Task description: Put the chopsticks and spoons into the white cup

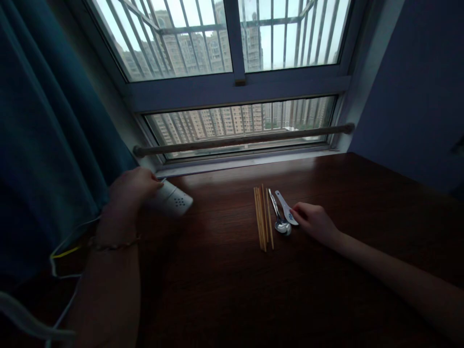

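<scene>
My left hand (127, 193) grips one end of a white plastic holder (173, 200) with small holes, which lies on the dark wooden table (224, 290) near the window sill. My right hand (316, 221) rests on the table with its fingertips touching a white ceramic spoon (286, 209). A metal spoon (278, 216) lies right beside it. Several wooden chopsticks (263, 217) lie side by side just left of the spoons.
A dark blue curtain (47, 145) hangs at the left, with white cables (65, 251) below it. A wooden rod (239, 140) runs along the barred window (232, 58). A blue wall (416, 87) stands at the right.
</scene>
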Tool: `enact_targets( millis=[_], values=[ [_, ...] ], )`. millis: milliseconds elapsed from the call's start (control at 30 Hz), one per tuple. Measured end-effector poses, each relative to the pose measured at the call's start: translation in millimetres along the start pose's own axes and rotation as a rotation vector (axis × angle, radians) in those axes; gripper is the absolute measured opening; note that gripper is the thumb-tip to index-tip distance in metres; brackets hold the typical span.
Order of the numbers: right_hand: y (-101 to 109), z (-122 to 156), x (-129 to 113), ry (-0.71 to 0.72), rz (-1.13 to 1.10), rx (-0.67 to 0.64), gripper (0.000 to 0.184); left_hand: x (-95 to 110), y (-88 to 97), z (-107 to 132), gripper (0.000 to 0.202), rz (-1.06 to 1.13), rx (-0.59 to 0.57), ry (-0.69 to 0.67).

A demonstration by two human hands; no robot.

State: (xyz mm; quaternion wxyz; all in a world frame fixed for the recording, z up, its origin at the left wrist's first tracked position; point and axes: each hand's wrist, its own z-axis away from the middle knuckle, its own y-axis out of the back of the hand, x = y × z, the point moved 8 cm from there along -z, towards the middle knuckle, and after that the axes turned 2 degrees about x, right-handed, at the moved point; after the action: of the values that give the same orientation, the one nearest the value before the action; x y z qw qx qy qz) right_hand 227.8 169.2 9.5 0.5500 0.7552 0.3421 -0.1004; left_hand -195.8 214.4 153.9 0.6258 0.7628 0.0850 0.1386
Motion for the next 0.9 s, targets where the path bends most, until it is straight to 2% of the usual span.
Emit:
enact_targets(
  millis=[167, 267, 333, 400, 467, 533, 600, 700, 767, 833, 900],
  values=[
    [6, 6, -21, 0.086, -0.159, 0.039, 0.028, 78, 20.4, 63, 0.03, 0.218, -0.103, -0.373],
    [11, 10, -34, 0.157, -0.296, 0.062, 0.026, 124, 15.6, 108, 0.035, 0.355, -0.224, -0.613],
    [3, 12, -39, 0.149, -0.565, -0.045, 0.037, 154, 6.1, 139, 0.03, 0.396, -0.37, -0.813],
    [-13, 16, -45, 0.103, -0.959, -0.257, 0.057, 180, -0.1, 174, 0.025, 0.467, -0.544, -1.076],
    [-28, 24, -57, 0.085, -1.264, -0.491, 0.081, 194, 0.2, 195, 0.02, 0.565, -0.63, -1.215],
    [-36, 33, -69, 0.077, -1.412, -0.67, 0.099, 200, 1.8, 204, 0.015, 0.648, -0.654, -1.254],
    [-37, 41, -81, 0.11, -1.518, -0.777, 0.107, 201, 2.7, 208, 0.013, 0.694, -0.653, -1.258],
    [-34, 53, -99, 0.143, -1.609, -0.886, 0.095, 202, 4.8, 209, 0.013, 0.743, -0.622, -1.245],
    [-36, 55, -101, 0.08, -1.583, -0.858, 0.087, 204, 6.3, 208, 0.014, 0.779, -0.592, -1.232],
    [-38, 50, -93, 0.0, -1.5, -0.728, 0.084, 205, 5.7, 206, 0.015, 0.782, -0.552, -1.225],
    [-37, 40, -78, -0.054, -1.381, -0.567, 0.083, 205, 4.8, 198, 0.015, 0.762, -0.433, -1.177]
  ],
)
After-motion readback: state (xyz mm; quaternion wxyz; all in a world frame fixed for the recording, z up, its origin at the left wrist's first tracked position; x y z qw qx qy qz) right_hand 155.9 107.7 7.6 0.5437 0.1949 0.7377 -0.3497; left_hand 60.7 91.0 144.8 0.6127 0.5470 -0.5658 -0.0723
